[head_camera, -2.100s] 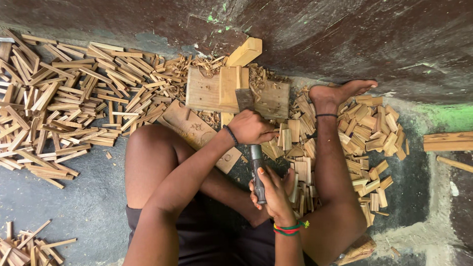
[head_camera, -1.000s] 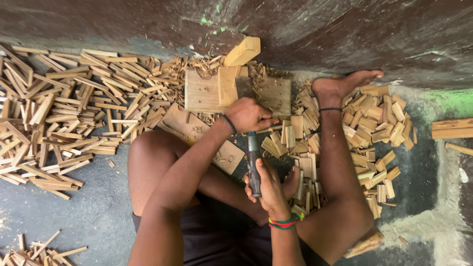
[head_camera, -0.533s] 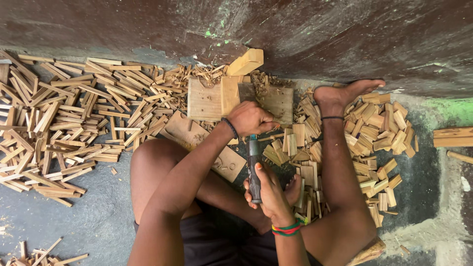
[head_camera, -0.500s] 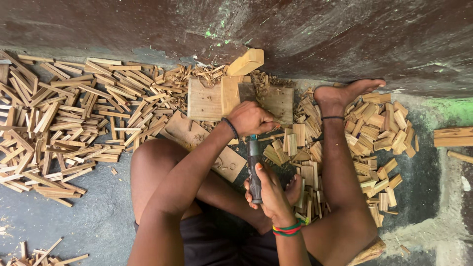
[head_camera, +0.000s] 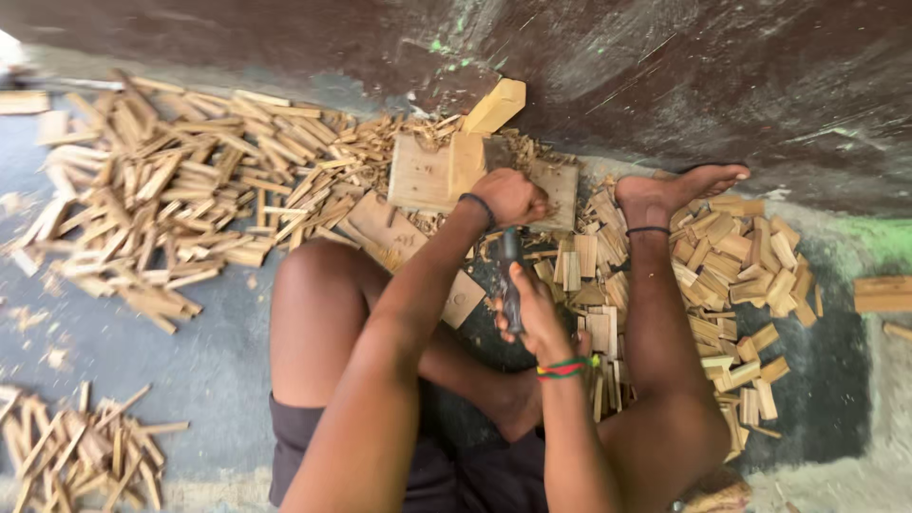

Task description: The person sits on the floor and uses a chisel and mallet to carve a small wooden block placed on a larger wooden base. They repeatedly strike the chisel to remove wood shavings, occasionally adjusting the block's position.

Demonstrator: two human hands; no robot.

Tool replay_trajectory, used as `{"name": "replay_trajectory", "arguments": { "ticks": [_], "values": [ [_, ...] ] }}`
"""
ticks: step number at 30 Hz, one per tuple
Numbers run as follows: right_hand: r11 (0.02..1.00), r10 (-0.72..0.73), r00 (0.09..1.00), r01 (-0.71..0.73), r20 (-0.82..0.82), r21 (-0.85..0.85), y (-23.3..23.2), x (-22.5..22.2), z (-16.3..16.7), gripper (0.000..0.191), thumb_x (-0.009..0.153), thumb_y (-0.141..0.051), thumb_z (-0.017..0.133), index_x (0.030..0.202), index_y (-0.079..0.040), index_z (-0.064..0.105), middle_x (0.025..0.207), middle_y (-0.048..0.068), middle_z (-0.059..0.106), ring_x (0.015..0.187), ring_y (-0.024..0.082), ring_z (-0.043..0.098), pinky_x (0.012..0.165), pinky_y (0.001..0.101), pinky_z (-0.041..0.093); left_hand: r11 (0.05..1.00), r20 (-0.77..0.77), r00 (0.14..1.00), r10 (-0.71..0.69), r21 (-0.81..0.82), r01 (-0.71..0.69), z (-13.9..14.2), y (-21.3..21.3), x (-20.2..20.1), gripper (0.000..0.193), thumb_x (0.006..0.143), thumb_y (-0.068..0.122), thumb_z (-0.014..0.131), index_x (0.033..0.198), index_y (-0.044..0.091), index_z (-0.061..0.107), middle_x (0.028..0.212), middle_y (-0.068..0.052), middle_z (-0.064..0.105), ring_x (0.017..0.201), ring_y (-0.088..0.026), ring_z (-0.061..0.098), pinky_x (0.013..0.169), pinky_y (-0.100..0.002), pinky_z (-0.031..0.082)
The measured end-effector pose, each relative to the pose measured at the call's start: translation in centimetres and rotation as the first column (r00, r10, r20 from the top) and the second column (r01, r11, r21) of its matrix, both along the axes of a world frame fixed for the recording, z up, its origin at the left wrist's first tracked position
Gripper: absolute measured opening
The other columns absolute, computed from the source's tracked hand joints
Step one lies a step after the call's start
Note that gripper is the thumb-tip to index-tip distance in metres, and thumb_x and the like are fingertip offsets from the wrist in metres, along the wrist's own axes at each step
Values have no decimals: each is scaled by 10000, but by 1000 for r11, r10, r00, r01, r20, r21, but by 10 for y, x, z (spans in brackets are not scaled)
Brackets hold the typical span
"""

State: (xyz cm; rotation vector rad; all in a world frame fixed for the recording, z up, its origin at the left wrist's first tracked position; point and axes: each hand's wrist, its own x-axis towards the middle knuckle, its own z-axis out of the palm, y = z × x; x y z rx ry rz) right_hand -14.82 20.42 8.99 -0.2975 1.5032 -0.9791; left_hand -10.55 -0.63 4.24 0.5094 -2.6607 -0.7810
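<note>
At the lower left of the frame lies a small heap of thin wood splints on the grey floor. Above it, across the upper left, spreads a far larger pile of split sticks, loose and criss-crossed, running right up to the work spot. Near the upper middle sits a pale wooden block with a flat board just below it and a yellowish offcut leaning against the dark stained wall.

The left hand — a dark band on its wrist — is closed at the right edge of the block, fingers curled over something small that cannot be made out. Just below it, in the middle of the frame, the right hand is wrapped tight round the dark handle of a chopping tool, its head pointing up toward the left hand; a striped band circles that wrist.

To the right, a bare foot rests against the wall's base, with a heap of short flat wood pieces around the shin. At the far right lies a lone plank.
</note>
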Motion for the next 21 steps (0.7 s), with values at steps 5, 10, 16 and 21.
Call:
{"name": "replay_trajectory", "arguments": {
  "ticks": [5,10,16,21],
  "values": [
    [998,-27,997,30,69,-46,3,6,-9,369,1009,-519,563,1026,-156,500,637,55,591,416,160,552,309,303,400,997,-128,989,67,-27,-71,1,1,6,246,903,383,674,830,181,794,771,-114,743,672,-328,702,652,-458,564],
    [1000,-4,1000,4,10,-28,19,24,-5,349,980,-515,553,1088,-183,546,623,46,586,389,159,541,293,299,395,990,-160,981,114,97,-100,-3,21,30,217,879,361,669,894,201,815,769,-112,740,610,-337,683,579,-471,544],
    [999,-40,999,40,14,-9,49,45,10,353,1007,-499,517,1144,-173,506,630,68,585,382,172,543,293,301,401,988,-187,980,64,147,-37,9,52,48,343,953,411,686,755,146,777,656,-118,690,589,-340,659,575,-474,525],
    [996,-20,1000,20,-2,88,53,47,16,295,1019,-451,502,1090,-166,464,650,70,585,389,184,552,290,309,399,983,-308,949,64,186,-6,8,53,49,350,954,376,683,718,125,744,641,-129,671,586,-336,656,551,-468,510]
  ]
}}
